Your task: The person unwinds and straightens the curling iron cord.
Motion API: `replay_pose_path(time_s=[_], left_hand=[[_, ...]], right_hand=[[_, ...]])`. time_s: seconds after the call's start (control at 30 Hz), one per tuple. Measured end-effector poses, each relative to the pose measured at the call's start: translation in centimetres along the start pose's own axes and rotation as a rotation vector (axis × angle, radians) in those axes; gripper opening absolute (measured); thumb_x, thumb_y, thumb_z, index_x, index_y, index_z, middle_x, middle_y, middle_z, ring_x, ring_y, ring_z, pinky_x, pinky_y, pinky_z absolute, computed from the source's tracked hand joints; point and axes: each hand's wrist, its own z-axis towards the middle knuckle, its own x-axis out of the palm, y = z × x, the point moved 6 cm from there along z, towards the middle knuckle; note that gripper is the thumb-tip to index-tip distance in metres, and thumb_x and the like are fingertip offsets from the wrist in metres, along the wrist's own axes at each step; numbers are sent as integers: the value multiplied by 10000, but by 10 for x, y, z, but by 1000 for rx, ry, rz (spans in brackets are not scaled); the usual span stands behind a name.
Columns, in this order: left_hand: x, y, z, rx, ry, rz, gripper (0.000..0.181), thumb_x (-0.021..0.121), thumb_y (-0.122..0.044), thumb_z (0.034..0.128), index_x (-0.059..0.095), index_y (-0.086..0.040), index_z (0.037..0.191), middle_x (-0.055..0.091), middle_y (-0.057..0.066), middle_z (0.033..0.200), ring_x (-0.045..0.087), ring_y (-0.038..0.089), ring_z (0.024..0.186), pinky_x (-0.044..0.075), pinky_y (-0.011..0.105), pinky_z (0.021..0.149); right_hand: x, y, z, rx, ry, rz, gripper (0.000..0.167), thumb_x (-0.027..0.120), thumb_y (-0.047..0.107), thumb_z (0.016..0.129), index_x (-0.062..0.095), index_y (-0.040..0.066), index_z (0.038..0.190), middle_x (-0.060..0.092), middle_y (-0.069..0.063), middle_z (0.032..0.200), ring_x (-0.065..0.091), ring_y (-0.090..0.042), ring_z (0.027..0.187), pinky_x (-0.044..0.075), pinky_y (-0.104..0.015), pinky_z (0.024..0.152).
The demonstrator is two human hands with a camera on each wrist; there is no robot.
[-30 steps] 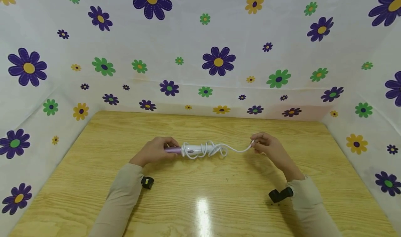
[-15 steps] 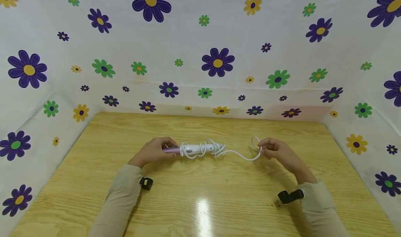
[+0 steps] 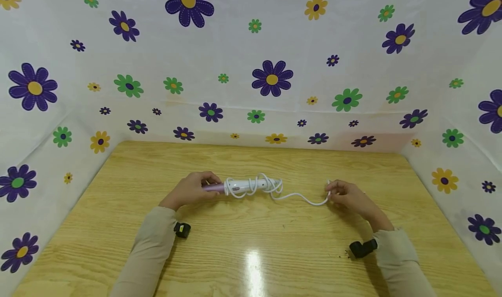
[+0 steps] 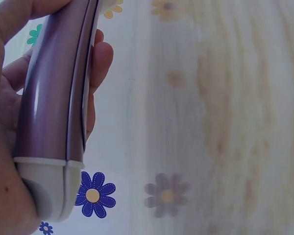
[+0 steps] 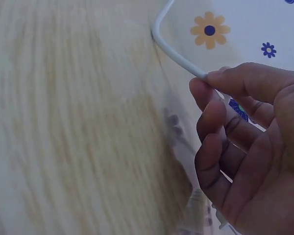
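Note:
A curling iron (image 3: 245,186) with a white handle and a purple barrel lies across the middle of the table. Its white cord (image 3: 298,195) loops loosely round the handle, then runs right in a slack curve. My left hand (image 3: 191,191) grips the purple barrel; in the left wrist view, thumb and fingers wrap the barrel (image 4: 51,88) above its white end cap. My right hand (image 3: 354,199) pinches the cord between thumb and index finger, clearest in the right wrist view, where the cord (image 5: 179,59) leads up from the fingertips. The plug is not clearly visible.
The wooden table (image 3: 219,253) bears a bright light reflection near the front. A white cloth with printed flowers (image 3: 235,39) encloses the back and both sides. Black wrist devices (image 3: 362,248) hang at both cuffs.
My right hand has moved right and slightly toward me with the cord, so a longer stretch lies off the handle. My left hand and the curling iron have hardly shifted.

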Motion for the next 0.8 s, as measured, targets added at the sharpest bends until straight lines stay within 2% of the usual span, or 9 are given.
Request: replay_pose_path(time_s=[0.13,0.3,0.53,0.67,0.8], left_hand=[[-1,-1,-1,-11,0,0,313,760,-239,777,680,-167,1071,682,26,1014,584,156,819,477,320,761],[-1,-1,-2,3,4,-4,311,761,-248,790,680,-158,1077,684,31,1019,585,152,823,477,315,761],[-3,-2,-4,22,-14,18,318,764,-238,783,684,-143,1076,693,42,1010,598,145,814,483,295,742],[-4,-4,-3,25,-13,8,310,758,-224,788,681,-143,1077,689,46,1009,594,151,812,482,312,745],[-1,-4,-3,9,2,-10,304,764,-225,791,681,-148,1073,685,39,1005,587,154,805,481,317,746]], right_hand=[[1,-3,3,15,0,-28,300,583,79,927,539,-89,1171,595,-88,871,524,-95,649,456,-244,556],[-4,2,3,5,-18,-72,273,592,89,926,566,-72,1145,628,-135,881,558,-113,673,490,-256,593],[-16,25,-3,-45,-64,-87,297,593,140,950,564,-86,1141,592,-104,857,522,-127,644,476,-287,591],[-16,36,-5,-53,-68,-107,334,607,185,946,565,-59,1170,614,-88,928,569,-140,716,481,-304,627],[-8,45,-3,-58,-49,-127,348,622,226,938,582,-27,1173,639,-122,1025,615,-177,827,498,-329,680]])
